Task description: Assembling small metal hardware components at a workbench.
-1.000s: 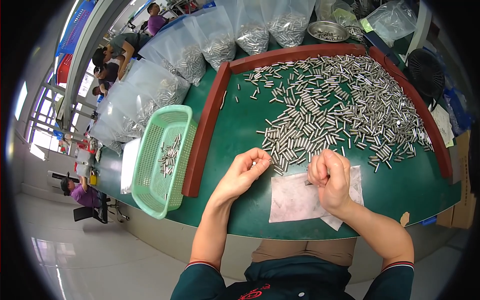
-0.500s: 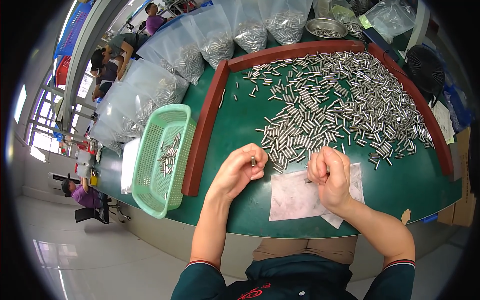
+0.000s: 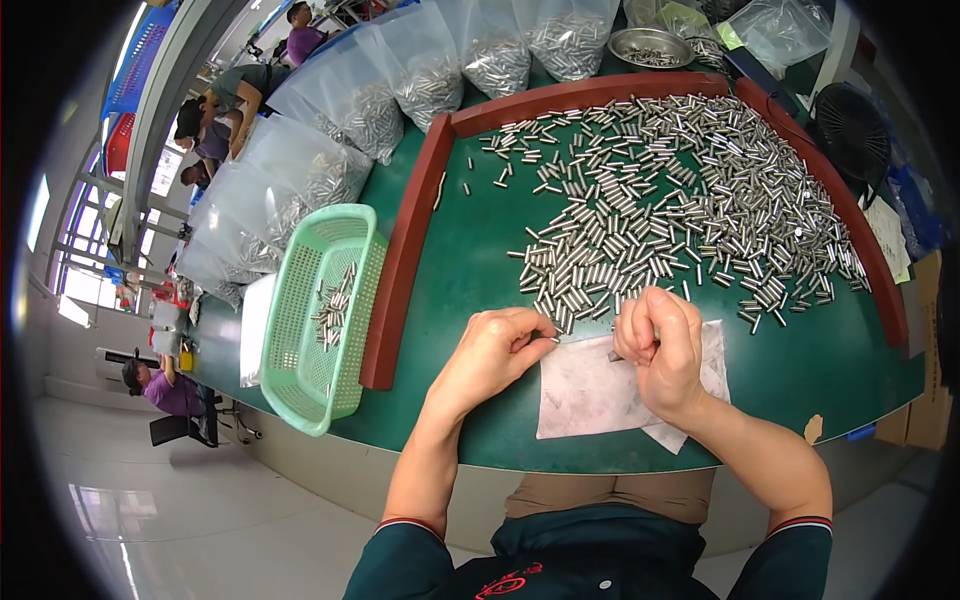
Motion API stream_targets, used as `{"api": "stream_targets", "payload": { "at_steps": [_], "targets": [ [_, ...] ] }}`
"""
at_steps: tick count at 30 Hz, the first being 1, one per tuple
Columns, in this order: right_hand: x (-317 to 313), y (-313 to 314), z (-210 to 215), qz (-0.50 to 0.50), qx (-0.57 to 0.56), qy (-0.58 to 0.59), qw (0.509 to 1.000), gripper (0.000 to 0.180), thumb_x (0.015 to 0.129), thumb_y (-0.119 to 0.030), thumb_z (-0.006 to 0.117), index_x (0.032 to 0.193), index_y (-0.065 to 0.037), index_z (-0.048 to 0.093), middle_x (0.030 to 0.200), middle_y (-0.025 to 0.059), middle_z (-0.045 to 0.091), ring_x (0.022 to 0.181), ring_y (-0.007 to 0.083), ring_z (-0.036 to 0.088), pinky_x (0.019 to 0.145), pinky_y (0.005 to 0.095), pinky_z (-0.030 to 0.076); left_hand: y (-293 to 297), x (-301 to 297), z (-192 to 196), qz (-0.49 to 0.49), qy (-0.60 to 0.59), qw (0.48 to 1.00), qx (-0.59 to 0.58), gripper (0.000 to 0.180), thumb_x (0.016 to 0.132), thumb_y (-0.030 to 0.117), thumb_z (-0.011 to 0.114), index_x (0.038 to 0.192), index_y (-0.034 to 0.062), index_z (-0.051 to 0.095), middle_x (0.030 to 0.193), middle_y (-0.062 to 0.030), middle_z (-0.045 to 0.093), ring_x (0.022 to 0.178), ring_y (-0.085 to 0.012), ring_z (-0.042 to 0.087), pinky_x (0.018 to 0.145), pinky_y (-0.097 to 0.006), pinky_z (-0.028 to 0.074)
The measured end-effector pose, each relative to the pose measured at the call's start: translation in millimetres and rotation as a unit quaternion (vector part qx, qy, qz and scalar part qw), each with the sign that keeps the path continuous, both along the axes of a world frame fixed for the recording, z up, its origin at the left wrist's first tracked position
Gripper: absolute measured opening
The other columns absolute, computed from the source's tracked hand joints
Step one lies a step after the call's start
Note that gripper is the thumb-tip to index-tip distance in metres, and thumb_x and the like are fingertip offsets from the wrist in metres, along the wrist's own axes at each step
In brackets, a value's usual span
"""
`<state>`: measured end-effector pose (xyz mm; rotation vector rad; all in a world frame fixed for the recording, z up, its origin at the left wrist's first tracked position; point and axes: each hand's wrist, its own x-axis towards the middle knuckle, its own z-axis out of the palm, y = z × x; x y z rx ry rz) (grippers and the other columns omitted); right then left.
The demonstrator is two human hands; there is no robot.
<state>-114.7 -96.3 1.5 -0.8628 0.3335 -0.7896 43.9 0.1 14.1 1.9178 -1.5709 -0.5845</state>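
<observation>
Small shiny metal pins (image 3: 610, 225) lie in a wide heap across the green table. At the heap's near edge my left hand (image 3: 490, 350) is pinched, the tip of a metal pin (image 3: 556, 340) just showing at its thumb and forefinger. My right hand (image 3: 662, 345) is curled closed above a stained whitish cloth (image 3: 590, 390). The end of another metal pin (image 3: 614, 356) sticks out at its fingers; the palm is hidden. To the left stands a light green plastic basket (image 3: 287, 385) with some pins inside.
Dark red wooden rails (image 3: 402, 265) border the heap on the left, back and right. Several clear bags (image 3: 430, 80) of metal pieces line the far left edge. A metal bowl (image 3: 650, 45) and a black fan (image 3: 850, 135) stand farther back. Other people sit or bend at the left.
My left hand has turned from palm up to palm down, its fingertips moving right toward the cloth's upper corner. The right hand has barely moved.
</observation>
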Motion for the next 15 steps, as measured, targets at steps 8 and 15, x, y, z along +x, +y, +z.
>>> {"api": "stream_targets", "payload": {
  "at_steps": [8, 15],
  "targets": [
    [-0.5, -0.7, -0.7, -0.001, -0.002, 0.004, 1.000, 0.036, 0.087, -0.018, 0.036, 0.054, -0.005, 0.031, 0.049, 0.0004, 0.032, 0.045, 0.0073, 0.027, 0.043, 0.0224, 0.023, 1.5, 5.4, 3.9, 0.016, 0.103, 0.993, 0.051, 0.006, 0.077, 0.004, 0.058, 0.079, -0.0008, 0.055, 0.060, 0.0012, 0.047, 0.052, -0.0048, 0.038, 0.046, -0.022, 0.034],
    [0.1, 0.8, -0.5, 0.000, 0.003, -0.001, 1.000, 0.036, 0.087, -0.018, 0.036, 0.054, -0.005, 0.031, 0.049, 0.0006, 0.032, 0.044, 0.0073, 0.027, 0.042, 0.0224, 0.023, 2.9, 11.7, -2.6, 0.047, 0.295, 0.954, 0.033, 0.013, 0.085, 0.013, 0.052, 0.083, 0.0001, 0.053, 0.076, 0.0036, 0.051, 0.066, -0.0026, 0.041, 0.056, -0.017, 0.035]
  ]
}}
